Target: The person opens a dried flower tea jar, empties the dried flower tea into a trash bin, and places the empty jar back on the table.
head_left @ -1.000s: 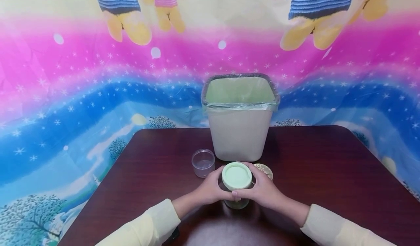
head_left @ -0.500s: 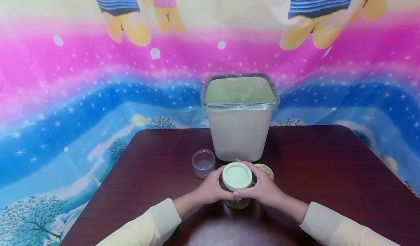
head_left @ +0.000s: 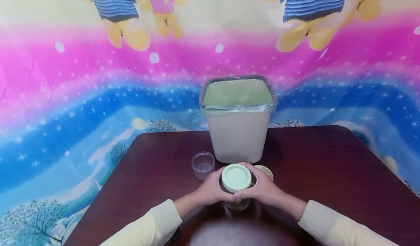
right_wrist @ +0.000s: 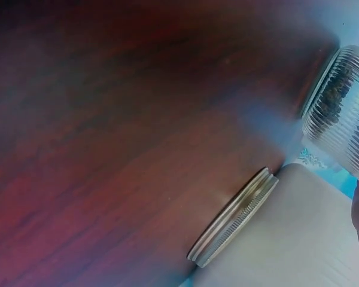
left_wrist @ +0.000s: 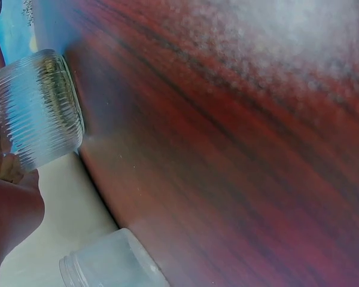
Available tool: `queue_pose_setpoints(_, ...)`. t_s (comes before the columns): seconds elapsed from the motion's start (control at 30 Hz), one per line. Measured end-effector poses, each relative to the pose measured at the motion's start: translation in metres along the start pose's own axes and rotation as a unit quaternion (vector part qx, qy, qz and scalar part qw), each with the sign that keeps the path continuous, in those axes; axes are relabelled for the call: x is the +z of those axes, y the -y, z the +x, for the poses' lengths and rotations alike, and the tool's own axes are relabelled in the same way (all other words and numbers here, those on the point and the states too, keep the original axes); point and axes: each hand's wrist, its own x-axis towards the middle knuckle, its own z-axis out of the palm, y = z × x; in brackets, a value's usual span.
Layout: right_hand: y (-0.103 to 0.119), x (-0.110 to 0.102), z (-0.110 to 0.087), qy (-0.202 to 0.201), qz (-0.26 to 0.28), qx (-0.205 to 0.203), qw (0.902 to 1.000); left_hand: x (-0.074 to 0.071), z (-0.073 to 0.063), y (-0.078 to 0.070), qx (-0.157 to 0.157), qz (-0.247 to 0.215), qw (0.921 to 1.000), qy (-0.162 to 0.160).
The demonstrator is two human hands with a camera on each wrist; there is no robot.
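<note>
A ribbed clear jar (left_wrist: 33, 113) stands on the table with a pale green lid (head_left: 236, 178) on its top. Dark, crumbly contents show low in the jar (right_wrist: 340, 98) in the right wrist view. My left hand (head_left: 213, 188) holds the jar's upper part from the left. From the right, my right hand (head_left: 265, 190) grips it too, and the two thumbs meet in front. The far fingers of both hands are mostly hidden behind the jar and lid. Only part of each hand shows in the wrist views.
Behind my left hand stands a clear plastic tub (head_left: 203, 167). A gold-coloured metal lid (right_wrist: 234, 218) lies behind my right hand. Farther back on the dark wooden table (head_left: 315, 166) is a pale bin (head_left: 239, 138) with a bag liner. A patterned cloth (head_left: 157, 96) hangs behind.
The head view has tilted and shifted slightly. Both hands keep the same hold on the jar, and nothing else has visibly moved.
</note>
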Motion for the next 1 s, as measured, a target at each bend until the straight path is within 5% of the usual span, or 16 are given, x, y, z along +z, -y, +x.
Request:
queue_pose_setpoints(0.5, 0.001, -0.004, 0.0, 0.017, -0.038, -0.02, 0.9989, -0.001, -0.002, -0.003, -0.011, 0.028, 0.9995, 0.002)
queue_pose_setpoints(1.0, 0.018, 0.023, -0.018, -0.117, -0.059, 0.026, 0.991, 0.002, -0.006, 0.001, -0.006, 0.017, 0.9996, -0.023)
